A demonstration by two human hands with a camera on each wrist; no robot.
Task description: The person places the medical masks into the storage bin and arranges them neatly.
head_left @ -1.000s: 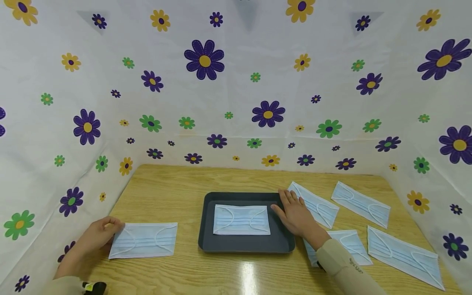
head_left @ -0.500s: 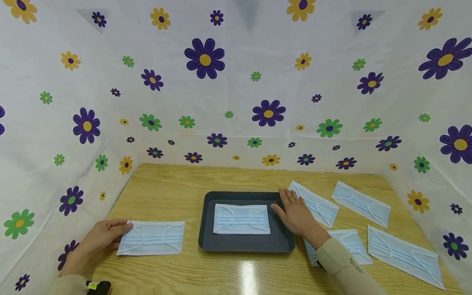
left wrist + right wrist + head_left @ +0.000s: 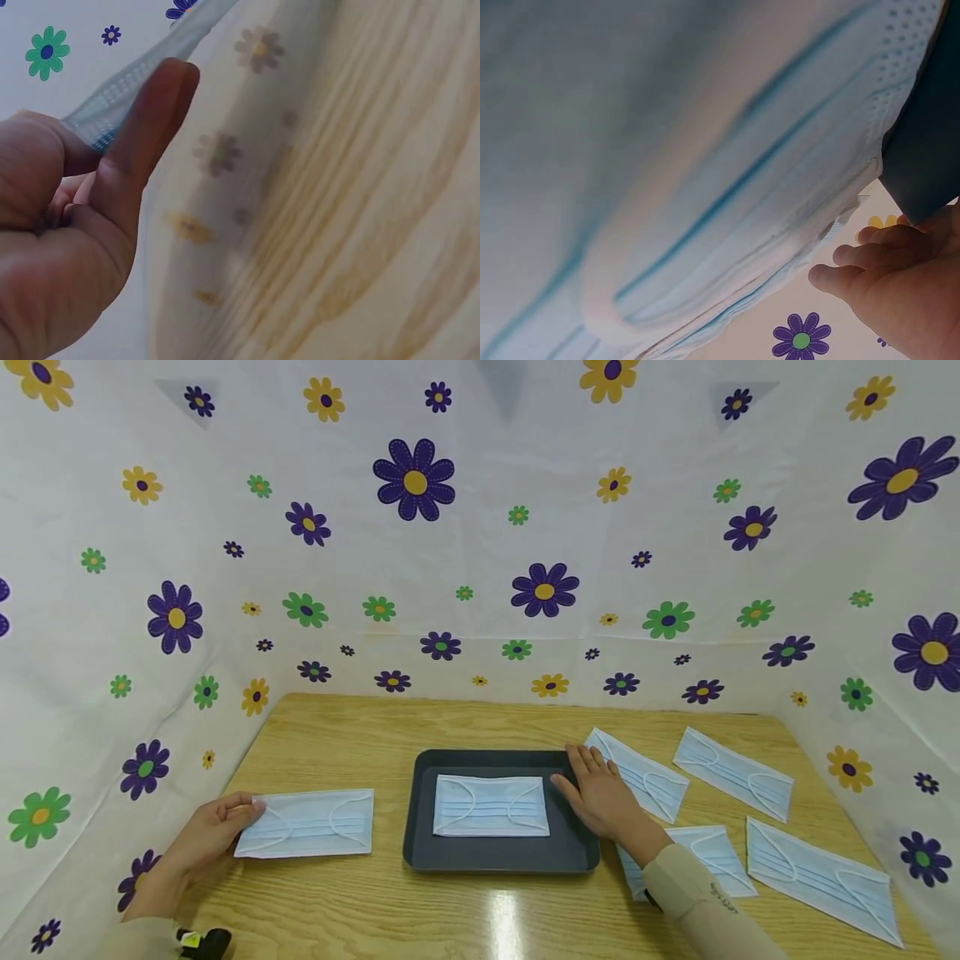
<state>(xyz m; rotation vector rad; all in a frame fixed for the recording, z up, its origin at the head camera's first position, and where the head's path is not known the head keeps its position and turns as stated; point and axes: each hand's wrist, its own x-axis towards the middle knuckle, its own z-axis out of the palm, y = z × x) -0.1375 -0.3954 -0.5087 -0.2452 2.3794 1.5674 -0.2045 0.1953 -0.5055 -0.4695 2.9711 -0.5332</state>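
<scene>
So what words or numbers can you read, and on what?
None can be read.
Right sleeve: small dark lettering, too blurred to read.
Yellow patch on the black device by the left sleeve: too small to tell if marked.
Masks and tray: no writing shows.

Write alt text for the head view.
A left hand pinches one end of a blue mask left of a dark tray bearing another mask; a right hand lies at the tray's right edge. More masks lie to the right on a table.
</scene>
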